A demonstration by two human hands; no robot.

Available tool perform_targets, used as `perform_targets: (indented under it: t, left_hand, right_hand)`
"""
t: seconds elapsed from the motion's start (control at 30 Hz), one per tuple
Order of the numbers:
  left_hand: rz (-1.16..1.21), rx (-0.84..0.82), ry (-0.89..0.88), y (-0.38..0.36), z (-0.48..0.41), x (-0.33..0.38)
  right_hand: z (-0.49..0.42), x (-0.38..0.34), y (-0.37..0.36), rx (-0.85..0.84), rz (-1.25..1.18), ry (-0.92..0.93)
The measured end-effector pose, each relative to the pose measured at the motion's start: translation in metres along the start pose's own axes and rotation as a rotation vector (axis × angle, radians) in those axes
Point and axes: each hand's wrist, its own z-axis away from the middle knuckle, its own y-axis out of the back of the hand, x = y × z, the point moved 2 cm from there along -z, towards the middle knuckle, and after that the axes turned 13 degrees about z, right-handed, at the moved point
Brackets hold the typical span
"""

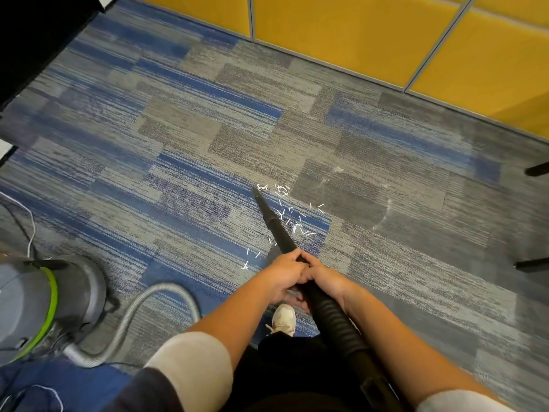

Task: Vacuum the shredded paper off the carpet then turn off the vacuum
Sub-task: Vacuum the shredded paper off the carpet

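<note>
Small white strips of shredded paper (292,217) lie scattered on the blue and grey carpet (184,138) in front of me. A black vacuum wand (274,226) slants up and left, and its narrow tip sits at the far left edge of the paper patch. My left hand (283,273) and my right hand (323,281) both grip the wand side by side where it meets the ribbed black hose (335,322). The grey canister vacuum (44,307) with a green band stands at the lower left.
A grey flexible hose (142,304) loops from the canister across the carpet. Yellow partition panels (341,34) line the far side. Dark furniture (32,40) fills the top left. Black chair legs (534,263) poke in at the right edge. My shoe (283,319) is below my hands.
</note>
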Motion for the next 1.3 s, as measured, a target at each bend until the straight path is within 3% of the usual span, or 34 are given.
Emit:
perform_targets:
  t: [1.3]
  left_hand:
    - [0.008,0.003,-0.001,0.001,0.007,0.008]
  right_hand:
    - [0.0,-0.008,-0.003,0.015,0.03,-0.005]
